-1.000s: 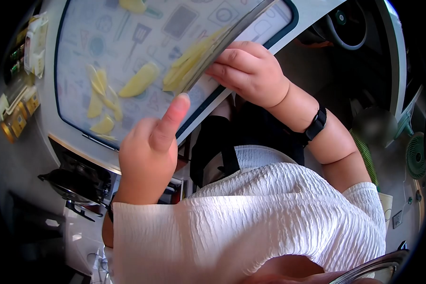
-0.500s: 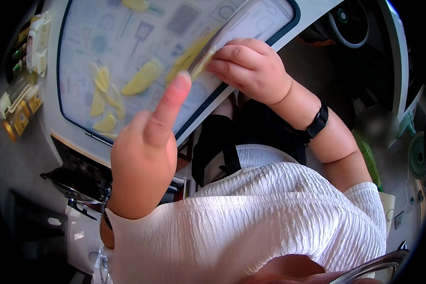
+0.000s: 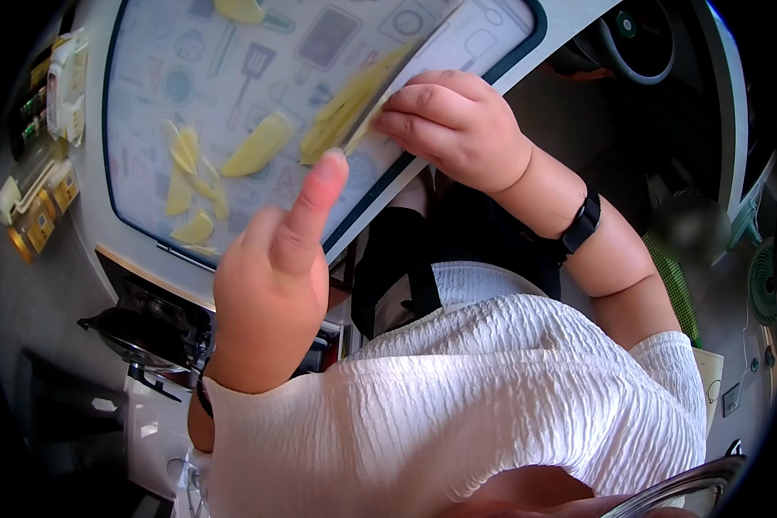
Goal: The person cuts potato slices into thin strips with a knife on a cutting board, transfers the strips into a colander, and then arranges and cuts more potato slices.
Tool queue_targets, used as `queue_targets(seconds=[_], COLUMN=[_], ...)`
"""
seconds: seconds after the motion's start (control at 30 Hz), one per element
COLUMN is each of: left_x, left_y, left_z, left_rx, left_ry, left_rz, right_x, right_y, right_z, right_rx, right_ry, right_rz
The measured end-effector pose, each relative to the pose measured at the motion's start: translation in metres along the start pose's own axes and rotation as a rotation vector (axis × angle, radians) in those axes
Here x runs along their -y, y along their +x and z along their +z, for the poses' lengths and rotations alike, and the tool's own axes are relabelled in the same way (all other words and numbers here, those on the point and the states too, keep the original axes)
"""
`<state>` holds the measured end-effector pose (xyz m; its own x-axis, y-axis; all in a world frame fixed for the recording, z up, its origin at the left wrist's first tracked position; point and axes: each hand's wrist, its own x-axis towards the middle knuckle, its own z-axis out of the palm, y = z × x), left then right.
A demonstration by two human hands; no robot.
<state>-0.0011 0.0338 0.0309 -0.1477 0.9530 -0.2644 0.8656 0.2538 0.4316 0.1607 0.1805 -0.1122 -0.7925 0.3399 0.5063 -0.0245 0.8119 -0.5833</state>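
Note:
My left hand (image 3: 272, 276) is closed around a knife, its handle hidden under the hand. One finger stretches out along the near end of the blade (image 3: 397, 82), which slants away over a patterned cutting board (image 3: 190, 52). My right hand (image 3: 457, 125) has its fingertips bunched against the blade's right side, pressing pale yellow slices, probably potato (image 3: 369, 123), that are mostly covered. Just left of the blade lie thin cut strips (image 3: 341, 108) in a leaning pile. A flat oval slice (image 3: 259, 144) and several loose slices (image 3: 181, 164) rest farther left on the board.
Another yellow piece (image 3: 240, 9) sits at the board's far edge. Packets and yellow-labelled jars (image 3: 39, 220) stand left of the counter. A dark pan (image 3: 134, 332) is at lower left, and a green fan (image 3: 761, 281) is at far right.
My left hand has shifted slightly right and toward me with the knife. More of the strip pile shows left of the blade. My right hand has barely moved.

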Motion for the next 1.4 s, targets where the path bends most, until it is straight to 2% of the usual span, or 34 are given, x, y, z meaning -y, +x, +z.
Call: queue_targets(seconds=[0.37, 0.67, 0.77, 0.87, 0.97, 1.27, 1.4], left_x=[0.008, -0.006, -0.007, -0.003, -0.008, -0.007, -0.003], left_y=[-0.003, 0.013, 0.013, 0.008, 0.012, 0.012, 0.005], left_z=[0.020, -0.013, -0.013, -0.003, -0.012, -0.013, 0.002], left_rx=[-0.088, 0.139, 0.121, 0.014, 0.112, 0.134, 0.010], left_ry=[-0.027, -0.012, -0.032, -0.065, -0.016, 0.005, -0.032], left_rz=[0.037, -0.033, -0.022, -0.032, -0.018, 0.000, -0.016], right_x=[0.000, 0.000, -0.001, -0.003, -0.004, -0.005, -0.006], right_y=[0.001, 0.002, 0.002, 0.003, 0.002, 0.002, 0.001], right_z=[-0.003, -0.006, -0.006, -0.010, -0.012, -0.011, -0.008], right_rx=[0.033, 0.077, 0.074, 0.095, 0.102, 0.109, 0.068], right_ry=[-0.006, -0.002, 0.004, 0.028, 0.032, 0.035, 0.072], right_rz=[0.007, 0.003, -0.013, -0.024, -0.032, -0.039, -0.054])
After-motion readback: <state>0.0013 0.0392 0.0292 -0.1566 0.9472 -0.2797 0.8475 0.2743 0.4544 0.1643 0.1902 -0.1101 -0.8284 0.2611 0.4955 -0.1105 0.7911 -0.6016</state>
